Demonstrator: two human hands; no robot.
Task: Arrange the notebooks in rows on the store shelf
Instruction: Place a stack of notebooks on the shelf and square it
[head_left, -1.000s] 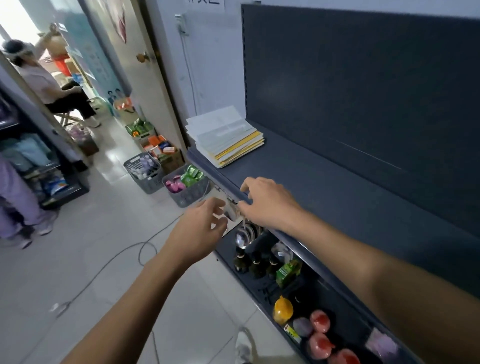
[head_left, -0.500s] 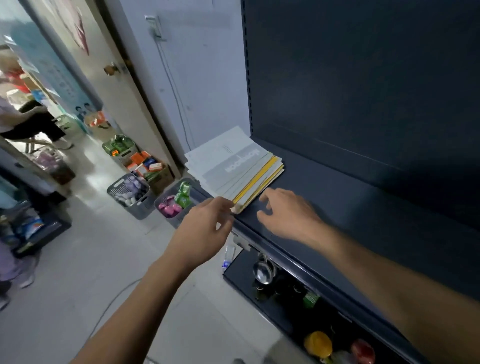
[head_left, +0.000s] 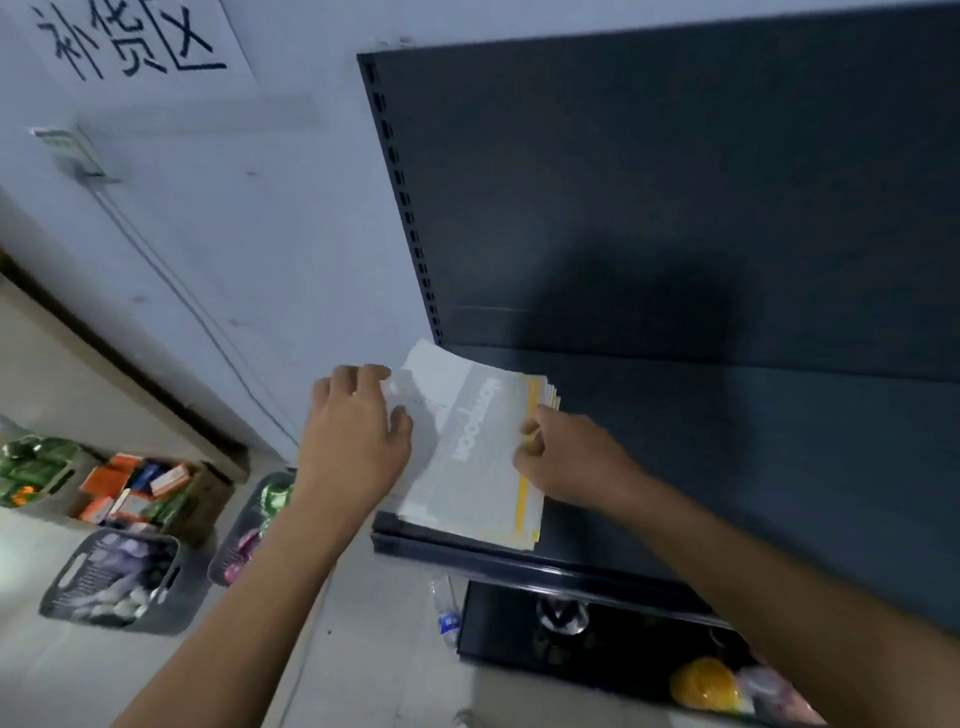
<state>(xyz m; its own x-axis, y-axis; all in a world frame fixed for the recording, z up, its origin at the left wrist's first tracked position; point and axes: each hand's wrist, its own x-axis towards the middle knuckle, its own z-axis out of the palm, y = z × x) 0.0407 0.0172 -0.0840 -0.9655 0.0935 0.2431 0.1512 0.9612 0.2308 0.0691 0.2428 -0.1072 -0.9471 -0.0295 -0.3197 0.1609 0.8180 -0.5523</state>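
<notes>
So the person is standing at the far left end of the dark shelf (head_left: 727, 467), and the stack of notebooks (head_left: 467, 457) is sitting right there in the corner. It's lying flat, grey cover up, with its near edge poking a bit out over the shelf's front lip. Both hands are working it like a sandwich. The left hand (head_left: 353, 436) is curling its fingers over the stack's left side with the thumb lying on the top cover. The right hand (head_left: 566, 457) is curling its fingers in against the right side, right at the yellow strip (head_left: 522, 499) along the spines. Looks to me like they're gripping from both sides so the whole pile is moving as one block instead of fanning out, since the covers are looking slick and the edges at the far corner are already stepping a little. Can't tell if the right fingers are digging under the whole pile or just peeling off the top few. The shelf is running on well to the right of the pile, in front of the back panel (head_left: 675, 208), so I'm guessing the rows are going there. No row is laid out yet, so the task is basically at the start. The thing to watch is that overhang: one tug toward the person and the bottom notebooks could be sliding off onto the floor, where baskets (head_left: 111, 582) of other stock are sitting.
</notes>
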